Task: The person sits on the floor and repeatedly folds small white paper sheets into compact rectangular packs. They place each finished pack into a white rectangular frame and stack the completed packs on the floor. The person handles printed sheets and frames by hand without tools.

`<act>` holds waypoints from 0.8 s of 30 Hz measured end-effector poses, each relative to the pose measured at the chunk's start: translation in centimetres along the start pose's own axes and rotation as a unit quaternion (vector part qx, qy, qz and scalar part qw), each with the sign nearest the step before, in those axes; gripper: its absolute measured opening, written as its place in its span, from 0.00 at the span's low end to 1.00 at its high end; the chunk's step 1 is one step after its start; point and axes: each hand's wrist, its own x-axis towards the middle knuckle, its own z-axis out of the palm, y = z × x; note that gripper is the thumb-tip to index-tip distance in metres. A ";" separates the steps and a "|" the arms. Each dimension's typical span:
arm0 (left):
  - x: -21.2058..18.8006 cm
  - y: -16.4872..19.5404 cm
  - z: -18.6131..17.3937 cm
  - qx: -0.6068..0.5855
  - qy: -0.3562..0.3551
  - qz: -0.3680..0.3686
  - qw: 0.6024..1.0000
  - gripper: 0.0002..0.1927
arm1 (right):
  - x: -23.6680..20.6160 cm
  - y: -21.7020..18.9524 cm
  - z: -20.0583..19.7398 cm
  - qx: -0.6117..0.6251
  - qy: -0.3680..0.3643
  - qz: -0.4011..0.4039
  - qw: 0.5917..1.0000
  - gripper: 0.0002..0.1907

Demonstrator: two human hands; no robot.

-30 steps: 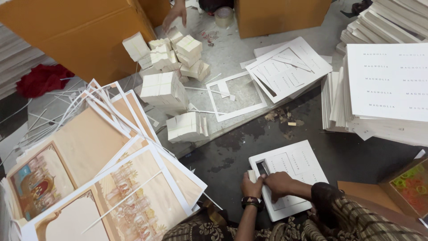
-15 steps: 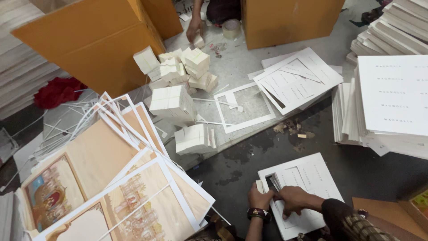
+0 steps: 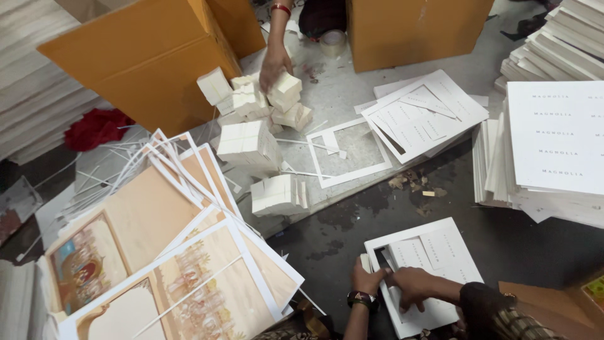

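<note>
Your left hand [image 3: 367, 281] pinches the left edge of the white die-cut sheet [image 3: 423, 271] at six o'clock on the dark floor; your right hand [image 3: 412, 286] presses flat on it, fingers spread. One rectangular window is punched out. At twelve o'clock, another person's hand [image 3: 275, 63] touches small card stacks [image 3: 284, 94].

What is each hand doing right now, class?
Left hand: closed, gripping the white card sheet's edge.
Right hand: open, pressing flat on it.

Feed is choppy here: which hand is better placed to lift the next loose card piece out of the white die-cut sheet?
Probably the right hand: it lies flat on the white die-cut sheet, on the card pieces. The left hand sits at the sheet's left edge by the cut-out opening, seemingly steadying it.
</note>
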 end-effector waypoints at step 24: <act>-0.5 -0.3 0.0 0.009 -0.050 -0.006 0.999 0.34 | -2.5 2.1 1.7 0.024 0.144 -0.050 0.988 0.23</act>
